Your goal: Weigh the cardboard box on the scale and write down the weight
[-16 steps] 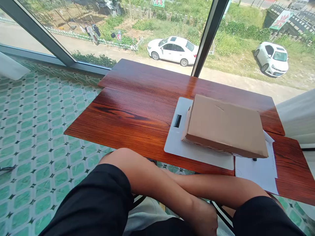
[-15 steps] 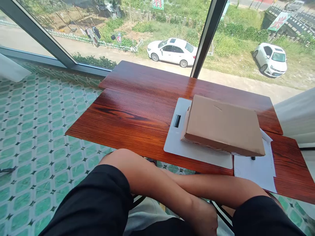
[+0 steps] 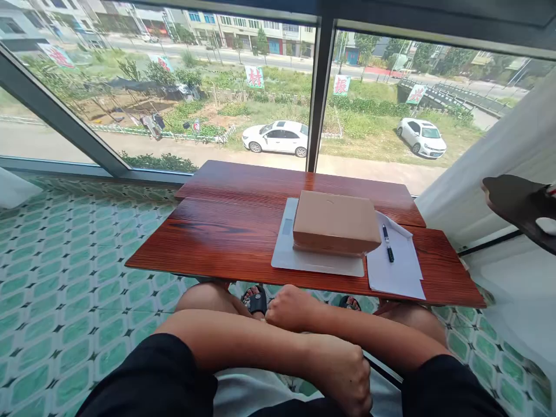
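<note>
My forearms lie crossed over my lap, in front of the table [image 3: 208, 240]. My left hand [image 3: 343, 370] is at the lower middle, reaching across to the right, with its fingers curled in. Beyond it, nearer the table edge, my right hand [image 3: 289, 308] points left and is balled into a fist. Nothing shows in either hand. Apart from both, a closed brown cardboard box [image 3: 336, 214] rests on a flat white scale [image 3: 284, 246]. The scale's grey display window [image 3: 287, 226] shows at its left. White paper sheets [image 3: 393, 272] lie right of the box, with a black pen [image 3: 388, 243] on top.
Large windows [image 3: 195, 98] with a dark frame stand behind the table. White curtains [image 3: 486, 168] hang at the right, near a dark brown curved object [image 3: 516, 202]. Green patterned tiles [image 3: 65, 278] cover the floor. Sandalled feet [image 3: 256, 300] show under the table edge.
The view has tilted up, showing more of the street outside. My right hand, previously hidden behind the left forearm, now shows as a fist. The pen has come into full view. Box and scale stay together.
</note>
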Tool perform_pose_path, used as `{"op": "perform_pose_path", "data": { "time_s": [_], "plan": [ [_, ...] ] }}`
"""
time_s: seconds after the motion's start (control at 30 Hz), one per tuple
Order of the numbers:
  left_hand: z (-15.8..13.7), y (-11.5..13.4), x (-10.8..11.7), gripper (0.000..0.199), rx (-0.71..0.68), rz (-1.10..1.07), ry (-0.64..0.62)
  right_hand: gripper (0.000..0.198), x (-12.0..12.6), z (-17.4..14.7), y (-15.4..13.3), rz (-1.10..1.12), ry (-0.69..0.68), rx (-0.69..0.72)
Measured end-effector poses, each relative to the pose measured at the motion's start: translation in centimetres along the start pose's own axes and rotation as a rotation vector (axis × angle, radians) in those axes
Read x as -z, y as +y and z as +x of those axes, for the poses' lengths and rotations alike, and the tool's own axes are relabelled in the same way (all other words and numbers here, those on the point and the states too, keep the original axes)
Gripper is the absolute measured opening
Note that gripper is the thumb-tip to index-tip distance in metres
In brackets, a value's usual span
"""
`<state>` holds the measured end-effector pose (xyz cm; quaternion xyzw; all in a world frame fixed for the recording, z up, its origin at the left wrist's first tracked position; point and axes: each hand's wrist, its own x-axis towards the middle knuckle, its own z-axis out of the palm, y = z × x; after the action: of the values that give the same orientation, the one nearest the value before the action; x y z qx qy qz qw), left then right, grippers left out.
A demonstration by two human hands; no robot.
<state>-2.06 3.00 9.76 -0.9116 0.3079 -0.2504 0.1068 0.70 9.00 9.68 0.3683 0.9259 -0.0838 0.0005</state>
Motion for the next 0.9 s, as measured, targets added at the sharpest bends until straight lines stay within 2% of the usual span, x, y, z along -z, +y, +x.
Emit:
{"op": "perform_pose_path", "data": {
  "time_s": [0.07,0.13,0.27,0.33,0.5,0.6,0.7,0.77,0.9],
  "plan": [
    [0.1,-1.0,1.3,0.023,0.016,0.007,0.067,0.037,0.7,-0.9,0.5,-0.049,0.017,-0.048],
    [0.0,-2.1,2.7,0.020,0.015,0.023,0.151,0.041,1.9,-2.1,1.2,-0.091,0.098,-0.142],
    [-0.4,-4.9,5.7,0.015,0.026,0.081,0.254,0.041,4.8,-4.9,2.8,-0.092,0.341,-0.335],
    [-1.1,-6.3,7.0,0.013,0.122,0.148,0.253,0.041,6.0,-6.3,3.6,-0.093,0.509,-0.413],
    [-4.2,-9.7,8.5,0.011,0.499,0.285,0.318,0.035,8.0,-9.7,5.7,-0.090,0.932,-0.713],
    [-6.6,-11.5,8.7,0.012,0.848,0.252,0.471,0.026,8.5,-11.6,7.1,-0.013,1.158,-0.890],
    [-8.9,-13.0,8.1,0.019,1.202,0.218,0.614,0.027,8.3,-13.2,8.9,0.068,1.329,-0.961],
    [-10.2,-13.7,7.2,0.026,1.369,0.094,0.692,0.035,7.7,-14.0,10.1,0.141,1.348,-1.001],
    [-12.1,-14.5,4.0,0.049,1.543,-0.306,0.776,0.064,6.0,-14.6,12.0,0.327,1.157,-1.110]
  ]
}}
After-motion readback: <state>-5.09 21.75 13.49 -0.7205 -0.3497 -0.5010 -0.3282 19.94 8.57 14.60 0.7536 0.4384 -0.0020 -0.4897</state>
